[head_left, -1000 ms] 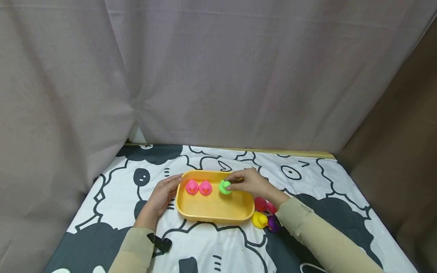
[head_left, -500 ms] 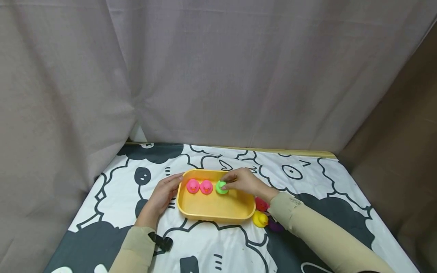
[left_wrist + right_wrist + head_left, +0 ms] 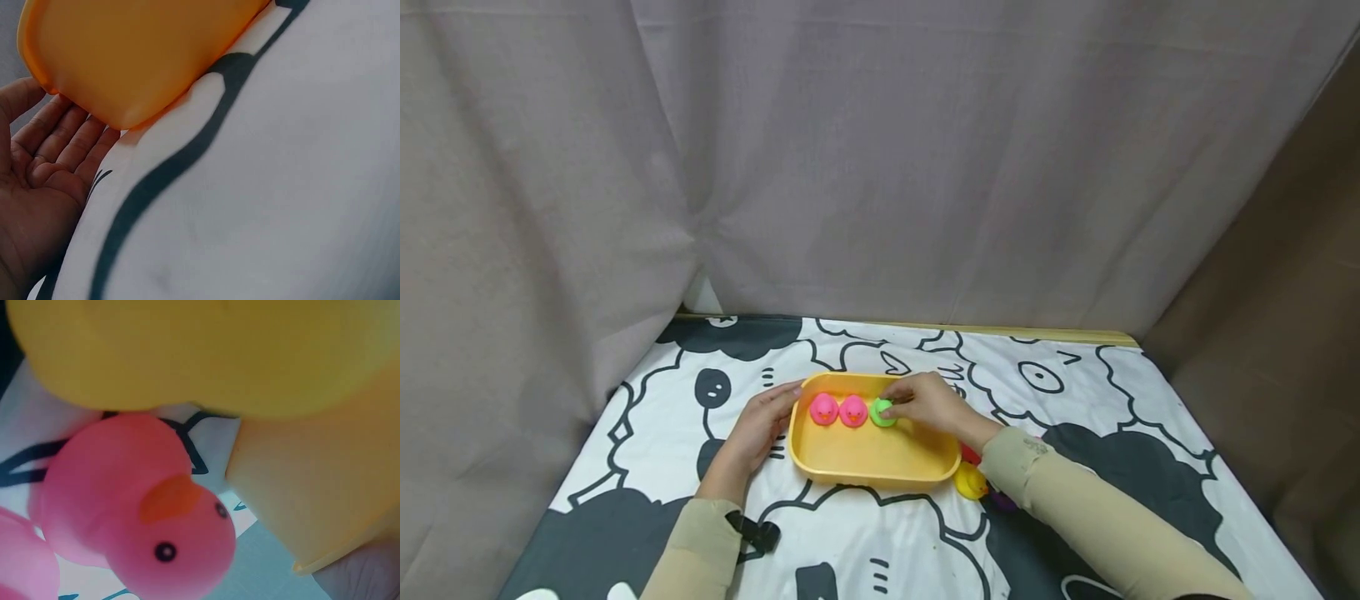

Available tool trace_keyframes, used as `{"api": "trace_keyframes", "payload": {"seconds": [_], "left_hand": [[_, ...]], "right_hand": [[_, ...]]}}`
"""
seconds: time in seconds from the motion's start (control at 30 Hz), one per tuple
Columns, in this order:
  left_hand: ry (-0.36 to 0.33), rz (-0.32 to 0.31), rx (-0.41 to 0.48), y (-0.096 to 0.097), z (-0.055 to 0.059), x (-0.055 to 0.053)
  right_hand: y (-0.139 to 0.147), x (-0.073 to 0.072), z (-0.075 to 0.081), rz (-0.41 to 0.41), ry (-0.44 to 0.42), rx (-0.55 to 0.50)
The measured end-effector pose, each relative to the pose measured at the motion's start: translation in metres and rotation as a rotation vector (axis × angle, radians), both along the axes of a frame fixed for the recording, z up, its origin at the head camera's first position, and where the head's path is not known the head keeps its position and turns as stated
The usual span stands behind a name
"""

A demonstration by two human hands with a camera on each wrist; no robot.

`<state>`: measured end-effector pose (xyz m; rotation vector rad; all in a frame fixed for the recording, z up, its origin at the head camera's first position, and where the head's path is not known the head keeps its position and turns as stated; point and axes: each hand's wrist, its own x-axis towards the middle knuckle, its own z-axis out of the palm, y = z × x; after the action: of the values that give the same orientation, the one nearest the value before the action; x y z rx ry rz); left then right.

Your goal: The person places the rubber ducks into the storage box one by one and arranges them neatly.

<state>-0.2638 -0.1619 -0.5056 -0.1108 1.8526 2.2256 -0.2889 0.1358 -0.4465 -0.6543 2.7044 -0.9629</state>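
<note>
In the head view a yellow tray (image 3: 872, 462) lies on the patterned cloth. My left hand (image 3: 763, 423) holds its left end; the left wrist view shows the thumb at the rim and the fingers (image 3: 72, 134) against the outer side, their tips hidden by the tray. Two pink rubber ducks (image 3: 838, 411) sit side by side near the tray's back wall. Just right of them, my right hand (image 3: 936, 406) pinches a green rubber duck (image 3: 881, 413) between thumb and fingers, partly covering it. The right wrist view shows only a bit of that hand, beyond the tray.
Outside the tray's right end, a yellow duck (image 3: 971, 482), a purple duck (image 3: 1002, 501) and pink ducks (image 3: 119, 494) cluster, partly hidden under the right sleeve (image 3: 1075, 508). Grey curtain (image 3: 895, 167) hangs behind the table's back edge.
My right hand has moved slightly left with the green duck, bringing it closer to the pink pair. The tray has shifted very little; my left hand stays at its end.
</note>
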Motion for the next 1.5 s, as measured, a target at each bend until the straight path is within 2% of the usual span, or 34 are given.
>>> {"api": "trace_keyframes", "payload": {"seconds": [0.5,0.97,1.23,1.5], "left_hand": [[-0.008,-0.003,0.001,-0.002,-0.001,0.000],[0.006,-0.004,0.009,0.000,-0.001,0.000],[0.015,-0.004,0.000,-0.001,-0.002,0.002],[0.000,-0.001,-0.014,-0.001,-0.001,0.002]], "right_hand": [[0.000,0.002,0.000,0.023,-0.011,0.056],[0.002,0.005,0.005,0.004,0.001,0.039],[0.010,0.009,0.012,-0.019,0.007,-0.010],[0.038,0.015,0.024,-0.088,0.014,-0.077]]}}
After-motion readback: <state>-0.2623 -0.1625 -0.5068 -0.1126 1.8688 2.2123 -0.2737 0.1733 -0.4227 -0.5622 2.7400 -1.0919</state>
